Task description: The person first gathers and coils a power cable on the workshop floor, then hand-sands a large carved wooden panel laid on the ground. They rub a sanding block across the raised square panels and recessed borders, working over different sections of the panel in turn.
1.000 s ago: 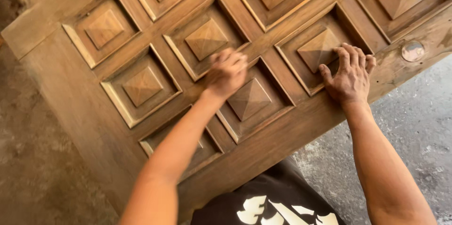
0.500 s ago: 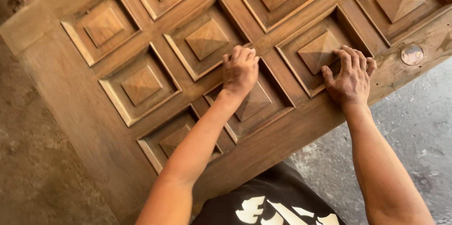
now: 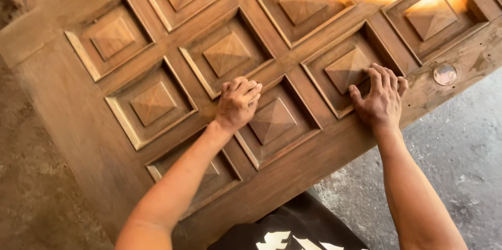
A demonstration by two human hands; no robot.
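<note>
A large brown wooden door (image 3: 63,109) with several square panels, each with a raised pyramid centre, lies slanted in front of me. My left hand (image 3: 238,101) rests with curled fingers on the rail at the upper left corner of one pyramid panel (image 3: 272,119); anything under the fingers is hidden. My right hand (image 3: 379,101) lies flat with fingers spread on the lower edge of the neighbouring panel (image 3: 348,69).
A round metal disc (image 3: 444,74) sits in the door's stile near the right hand. Grey concrete floor (image 3: 460,166) lies to the right, dusty ground (image 3: 31,192) to the left. My dark clothing with a white print (image 3: 293,229) shows at the bottom.
My left hand has slid a little right and then back left and down along the rail. My right hand has stayed on the same panel.
</note>
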